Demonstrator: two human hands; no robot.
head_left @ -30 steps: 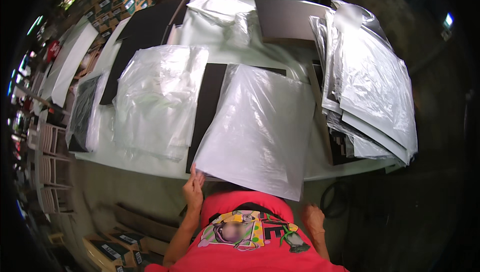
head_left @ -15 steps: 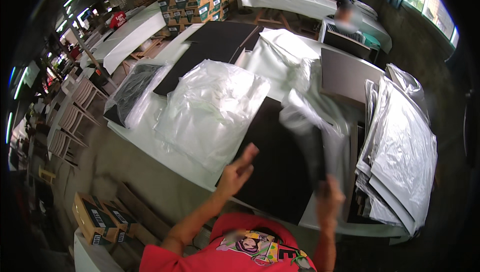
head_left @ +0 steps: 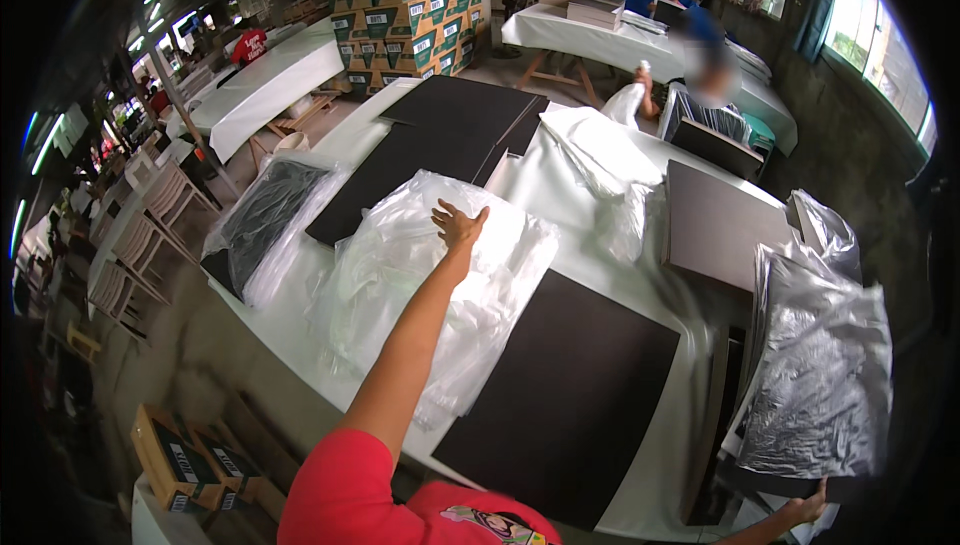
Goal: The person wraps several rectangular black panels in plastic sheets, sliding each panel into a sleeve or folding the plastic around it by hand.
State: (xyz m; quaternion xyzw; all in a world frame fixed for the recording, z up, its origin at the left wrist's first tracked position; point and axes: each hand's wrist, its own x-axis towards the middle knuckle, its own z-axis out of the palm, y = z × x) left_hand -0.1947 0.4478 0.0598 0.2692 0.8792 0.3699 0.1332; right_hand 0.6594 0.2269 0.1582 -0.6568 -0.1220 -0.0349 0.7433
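My left hand (head_left: 462, 227) reaches forward over a pile of clear plastic bags (head_left: 415, 280), its fingers spread and nothing in them. Whether it touches the top bag I cannot tell. At the lower right, my right hand (head_left: 803, 508) grips the near edge of a dark board in a clear plastic bag (head_left: 815, 395). This bagged board lies on top of a stack of other bagged boards. In front of me a bare black board (head_left: 565, 395) lies flat on the white-covered table, beside the loose bags.
More black boards (head_left: 440, 120) lie at the far left, near a bagged black board (head_left: 275, 220). A grey-brown stack of boards (head_left: 720, 215) stands right of centre. A person (head_left: 708, 75) sits beyond the table. Cartons (head_left: 185, 460) stand at the lower left.
My right hand has moved right with the bagged board, which now lies on the stack. My left hand has gone forward from the bare board to above the loose bags.
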